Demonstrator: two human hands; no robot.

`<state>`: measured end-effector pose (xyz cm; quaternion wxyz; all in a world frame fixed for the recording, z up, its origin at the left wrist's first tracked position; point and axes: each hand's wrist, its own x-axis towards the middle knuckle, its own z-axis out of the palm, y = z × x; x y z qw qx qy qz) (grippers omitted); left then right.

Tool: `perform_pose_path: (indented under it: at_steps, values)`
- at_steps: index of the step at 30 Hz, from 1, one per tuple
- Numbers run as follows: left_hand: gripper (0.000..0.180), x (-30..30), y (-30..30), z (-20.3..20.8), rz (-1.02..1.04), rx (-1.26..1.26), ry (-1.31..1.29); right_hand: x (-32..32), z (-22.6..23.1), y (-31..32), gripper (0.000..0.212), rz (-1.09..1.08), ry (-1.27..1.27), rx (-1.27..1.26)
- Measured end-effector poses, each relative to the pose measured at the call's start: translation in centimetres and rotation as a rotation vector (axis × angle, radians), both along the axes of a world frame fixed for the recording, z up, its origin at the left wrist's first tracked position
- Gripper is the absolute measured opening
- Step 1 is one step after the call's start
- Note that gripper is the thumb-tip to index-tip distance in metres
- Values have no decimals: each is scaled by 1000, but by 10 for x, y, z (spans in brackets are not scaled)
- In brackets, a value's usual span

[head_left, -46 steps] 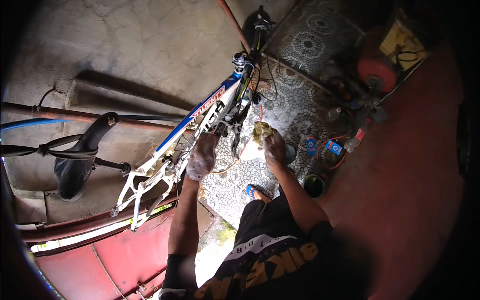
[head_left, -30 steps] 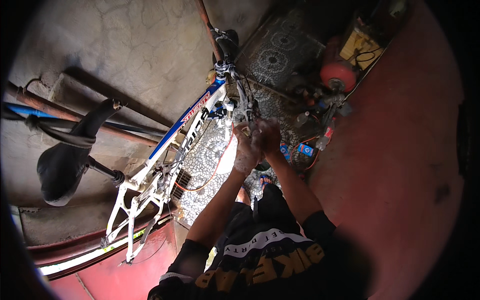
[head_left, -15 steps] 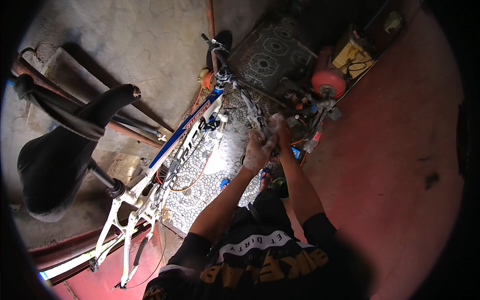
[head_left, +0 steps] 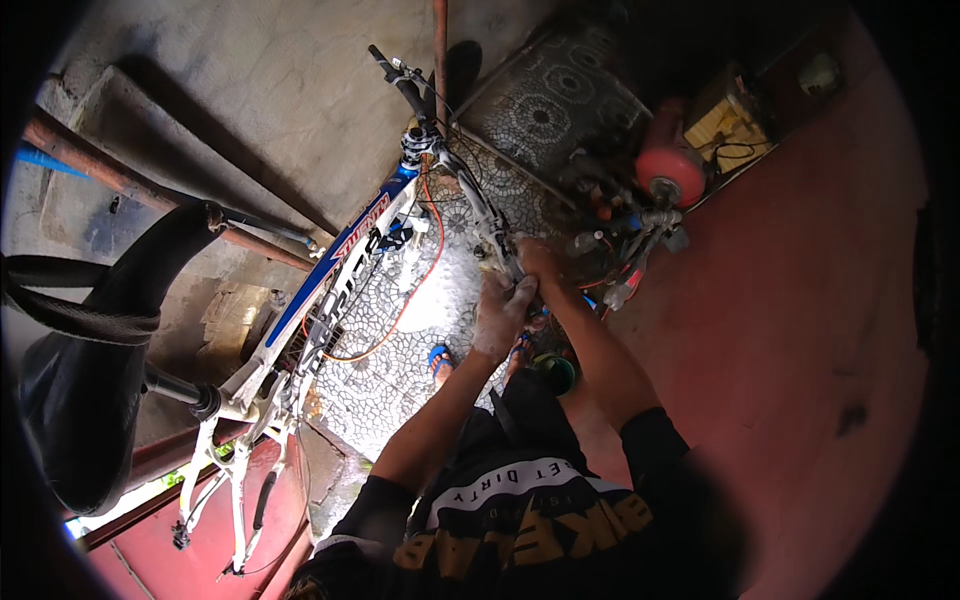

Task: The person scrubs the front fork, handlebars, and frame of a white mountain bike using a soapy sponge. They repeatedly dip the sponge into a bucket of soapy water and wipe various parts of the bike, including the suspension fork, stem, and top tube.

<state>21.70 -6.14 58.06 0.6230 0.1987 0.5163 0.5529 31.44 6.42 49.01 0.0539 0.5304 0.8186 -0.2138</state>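
A white, blue and black bicycle frame (head_left: 345, 245) without wheels stands to my left, its black saddle (head_left: 95, 390) toward the lower left. Its handlebar (head_left: 478, 195) reaches across to me, with a dark grip on the far end. Both my hands meet at the near end of this bar. My left hand (head_left: 500, 312), smeared whitish, is closed round the bar's end with the thumb along it. Just beyond it my right hand (head_left: 538, 262) is closed on the same part. The fingers of both hands are partly hidden, and so is whatever lies beneath them.
A red tank (head_left: 670, 170) and a yellowish box (head_left: 725, 120) stand at the far right, with several dark tools beside them. An orange hose (head_left: 425, 275) curves over the mosaic floor. A green container (head_left: 556, 372) sits near my feet. Rusty pipes (head_left: 110, 170) run along the left.
The bicycle has swung or shifted leftward in view, its handlebar turned a little. My hands have moved slightly left and nearer, still together at the bar's end. The view itself has shifted too.
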Motion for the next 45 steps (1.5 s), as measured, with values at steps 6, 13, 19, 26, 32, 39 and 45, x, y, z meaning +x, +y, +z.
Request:
perform_pose_path:
  at_steps: [6,13,19,26,32,39,45]
  values:
    - [39,1,-1,1,81,-13,-247,23,104,-2,39,-9,362,218]
    - [17,2,-5,-2,-30,38,-487,-17,121,33,29,644,518,293]
    - [17,4,-28,3,-57,62,-469,-63,111,46,25,485,360,509]
    - [7,-18,-63,15,-103,12,-378,-38,91,23,24,1077,325,-82]
    - [22,-39,-102,32,-162,-77,-185,-15,103,-23,39,854,592,361]
    - [44,-78,-103,48,-464,326,1113,-7,62,32,51,952,1090,78]
    - [33,-59,-86,58,-345,265,1506,-37,46,61,51,603,1142,288]
